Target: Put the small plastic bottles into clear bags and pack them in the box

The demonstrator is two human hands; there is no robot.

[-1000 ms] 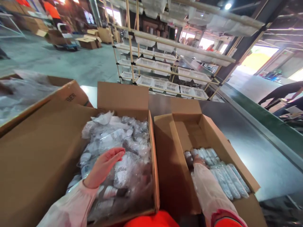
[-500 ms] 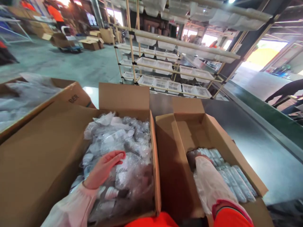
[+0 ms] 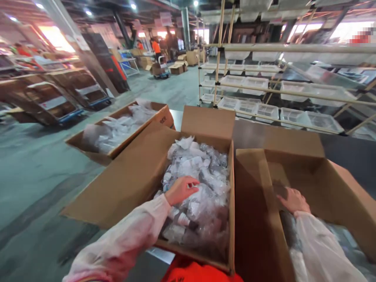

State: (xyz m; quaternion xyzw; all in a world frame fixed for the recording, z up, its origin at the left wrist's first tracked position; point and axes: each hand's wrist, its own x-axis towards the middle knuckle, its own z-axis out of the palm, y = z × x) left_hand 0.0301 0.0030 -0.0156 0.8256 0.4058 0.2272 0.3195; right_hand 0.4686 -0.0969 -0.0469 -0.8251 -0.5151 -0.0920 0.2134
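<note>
My left hand (image 3: 181, 190) hovers over the middle cardboard box (image 3: 232, 211), its fingers curved with a gap between thumb and fingertips and nothing held. Below it lies a heap of clear plastic-wrapped items (image 3: 190, 166), some with white caps. My right hand (image 3: 293, 200) is inside the right cardboard box (image 3: 299, 166), near its left wall, fingers apart and nothing visible in them. Wrapped bundles (image 3: 348, 239) lie under my right forearm, partly hidden by the sleeve.
Another box of wrapped items (image 3: 126, 125) stands at the left. Behind the boxes is a rack with white trays (image 3: 249, 84). Trolleys with cartons (image 3: 55, 102) stand far left, and a person in orange (image 3: 155, 47) is in the background.
The view has swung left, so the boxes appear further right. My right hand has come up off the wrapped bundles towards the box's left wall. My left hand's fingers have parted.
</note>
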